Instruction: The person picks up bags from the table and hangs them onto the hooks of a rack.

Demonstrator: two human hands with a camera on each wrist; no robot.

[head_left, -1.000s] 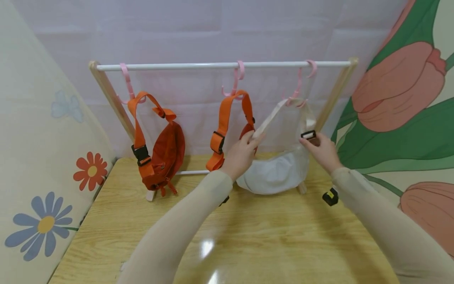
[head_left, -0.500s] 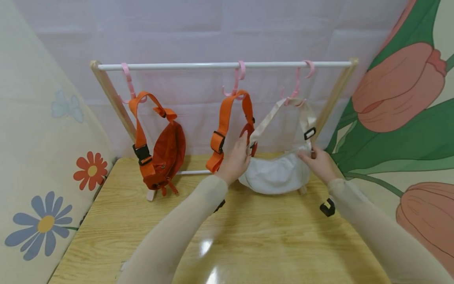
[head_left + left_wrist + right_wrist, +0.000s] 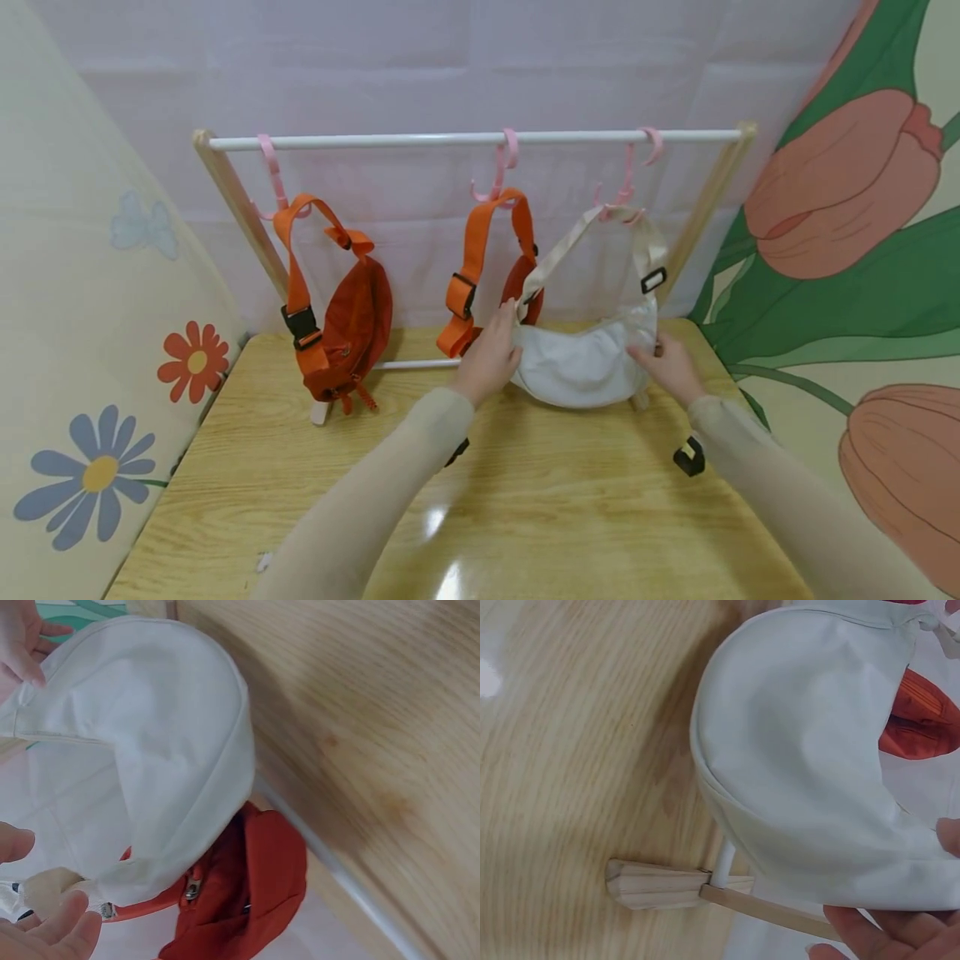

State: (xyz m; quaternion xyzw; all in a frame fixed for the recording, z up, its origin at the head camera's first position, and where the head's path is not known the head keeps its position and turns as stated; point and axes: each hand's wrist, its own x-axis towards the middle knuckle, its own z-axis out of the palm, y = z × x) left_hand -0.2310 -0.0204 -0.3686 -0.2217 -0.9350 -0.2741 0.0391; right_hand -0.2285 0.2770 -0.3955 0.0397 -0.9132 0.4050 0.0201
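A white waist bag [image 3: 581,367] hangs by its cream strap [image 3: 558,254] from the right pink hook [image 3: 626,187]. My right hand [image 3: 670,367] holds the bag's right end; in the right wrist view the thumb lies on the front and the fingers [image 3: 889,930] reach behind its edge. Beside the bag's left end, my left hand [image 3: 487,354] has its fingers extended. In the left wrist view its thumb and fingers [image 3: 67,934] stand apart around the strap end, without a visible pinch.
Orange-red waist bags [image 3: 352,325] hang from the left and middle hooks; the middle one's strap [image 3: 476,250] is close to my left hand. A white rail [image 3: 390,140] on wooden legs [image 3: 697,212] carries the hooks. The rack stands on a wooden table [image 3: 525,517].
My right hand has gone from the strap's buckle down to the bag's right end. My left hand has let go of the strap and come down beside the bag's left end.
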